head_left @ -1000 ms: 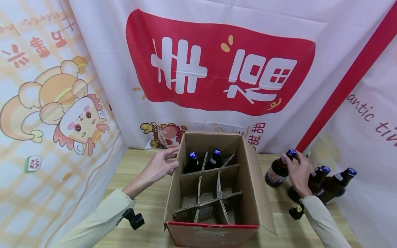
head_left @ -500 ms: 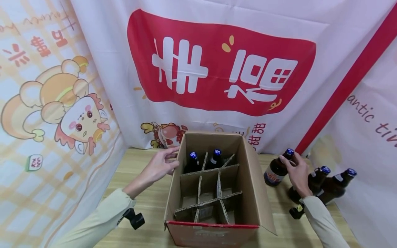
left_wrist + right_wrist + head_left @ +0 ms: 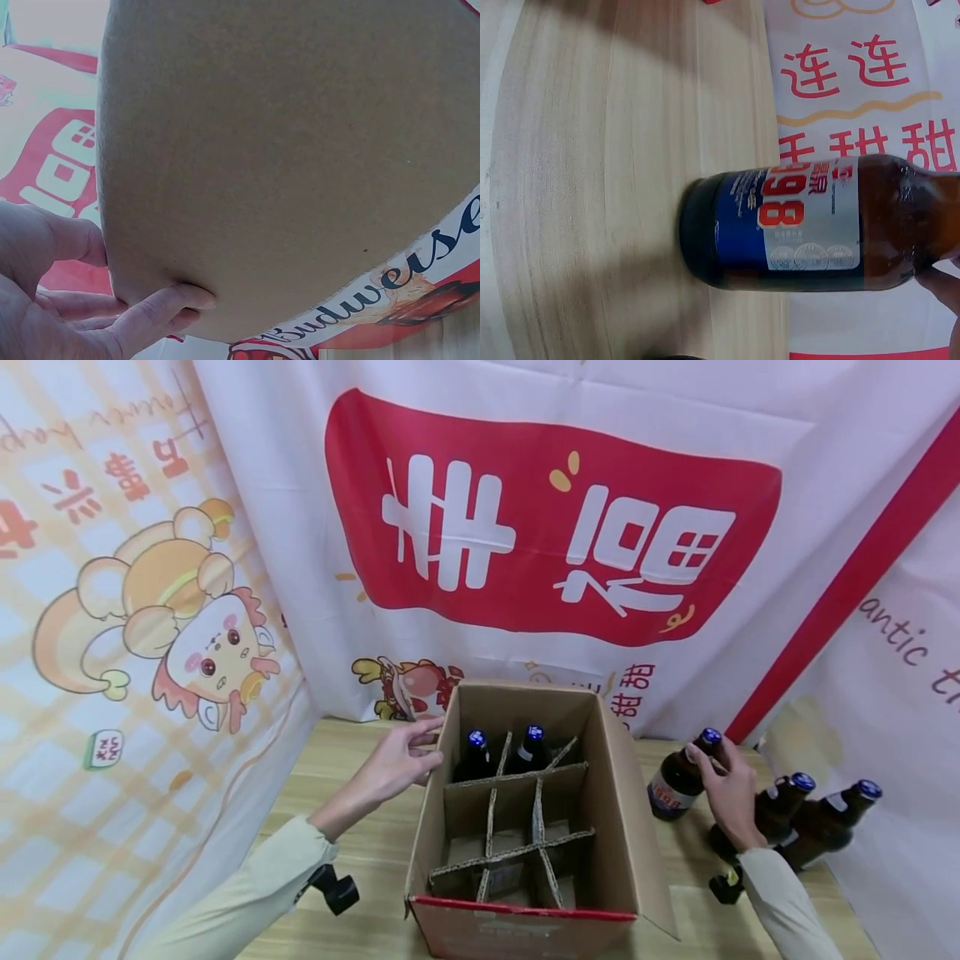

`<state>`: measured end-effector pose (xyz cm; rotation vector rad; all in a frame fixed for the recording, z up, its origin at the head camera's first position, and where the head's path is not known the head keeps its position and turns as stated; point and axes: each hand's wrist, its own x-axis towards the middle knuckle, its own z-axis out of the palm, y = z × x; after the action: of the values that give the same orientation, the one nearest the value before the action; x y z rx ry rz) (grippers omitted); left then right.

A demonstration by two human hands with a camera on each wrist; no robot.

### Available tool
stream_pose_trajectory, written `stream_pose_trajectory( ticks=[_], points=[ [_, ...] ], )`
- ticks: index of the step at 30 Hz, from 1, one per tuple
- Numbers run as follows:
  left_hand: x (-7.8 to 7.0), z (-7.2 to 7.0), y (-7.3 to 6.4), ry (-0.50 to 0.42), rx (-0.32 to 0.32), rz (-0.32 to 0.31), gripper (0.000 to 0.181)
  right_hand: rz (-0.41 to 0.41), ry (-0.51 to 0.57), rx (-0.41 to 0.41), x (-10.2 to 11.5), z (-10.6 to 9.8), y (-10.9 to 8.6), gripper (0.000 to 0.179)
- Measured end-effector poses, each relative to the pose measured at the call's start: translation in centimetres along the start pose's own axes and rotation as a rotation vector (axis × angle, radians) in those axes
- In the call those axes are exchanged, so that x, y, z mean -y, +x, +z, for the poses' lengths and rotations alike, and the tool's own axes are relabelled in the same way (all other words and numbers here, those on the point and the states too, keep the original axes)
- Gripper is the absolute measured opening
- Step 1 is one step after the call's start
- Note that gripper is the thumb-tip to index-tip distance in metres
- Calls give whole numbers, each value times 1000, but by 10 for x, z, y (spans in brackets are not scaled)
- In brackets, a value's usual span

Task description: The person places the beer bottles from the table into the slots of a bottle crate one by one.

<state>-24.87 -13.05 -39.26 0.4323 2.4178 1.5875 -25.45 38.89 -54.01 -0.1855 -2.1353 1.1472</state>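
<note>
In the head view, an open cardboard box [image 3: 525,920] stands in the middle, split by crossed cardboard dividers [image 3: 517,852]. Two dark, blue-capped bottles [image 3: 472,758] occupy its far cells. My left hand [image 3: 397,762] holds the box's far left edge; in the left wrist view its fingers and thumb pinch the brown flap [image 3: 292,150]. Right of the box, my right hand [image 3: 731,789] grips a brown beer bottle [image 3: 673,787] by the neck. The right wrist view shows that bottle's blue and silver label [image 3: 787,217], with its base at the tabletop.
Two more brown bottles [image 3: 832,822] stand right of my right hand, one partly hidden behind it. A box side flap [image 3: 647,852] hangs outward on the right. Printed cloth [image 3: 555,527] encloses the back and sides of the wooden table [image 3: 360,852].
The head view has shifted slightly, so everything sits a little farther right. The gripped bottle's label has turned a little. My left hand stays on the box edge.
</note>
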Motion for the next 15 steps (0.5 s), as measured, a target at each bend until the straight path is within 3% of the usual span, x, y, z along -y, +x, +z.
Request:
stream_pose_trajectory(
  ticks=[9,15],
  points=[
    [1,2,0,-14,-8,-15,64,-68,5,-39,14,0,3,18],
    [1,0,-1,11,-7,-17,66,10,-4,-82,28,0,4,21]
  ],
)
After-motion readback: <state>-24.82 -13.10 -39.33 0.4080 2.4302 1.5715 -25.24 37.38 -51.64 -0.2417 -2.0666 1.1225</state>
